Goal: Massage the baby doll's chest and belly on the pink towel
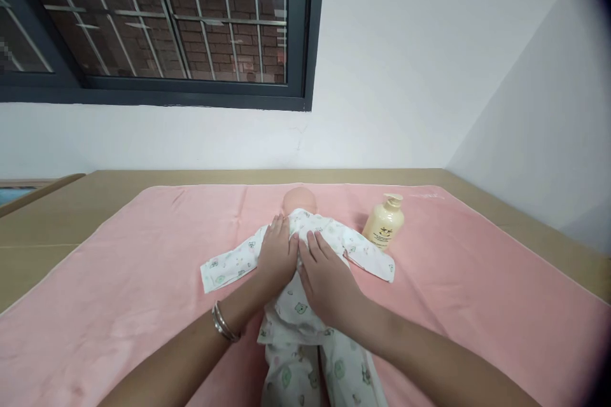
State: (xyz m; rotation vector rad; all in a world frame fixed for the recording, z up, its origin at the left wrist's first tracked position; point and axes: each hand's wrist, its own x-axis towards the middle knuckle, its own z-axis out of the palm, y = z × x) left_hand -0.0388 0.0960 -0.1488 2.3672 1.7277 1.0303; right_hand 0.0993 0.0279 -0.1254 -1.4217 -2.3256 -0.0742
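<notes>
Your left hand (278,253) and right hand (329,280) lie flat, fingers extended, on printed white pajamas (296,315) of a smooth, round-headed doll (300,199).

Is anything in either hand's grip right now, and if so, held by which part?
Nothing is held: the left hand and right hand lie flat on the clothed doll's upper torso, not closed around any part.

- On the pink cloth (157,254): doll (300,331), laid flat, with smooth bare head (300,200) at the far end.
- Dressed in white top (296,296) with small green print, with long sleeves (233,265) spread left and right.
- Nearer: matching trousers (292,375), with narrow gap between the legs.
</notes>
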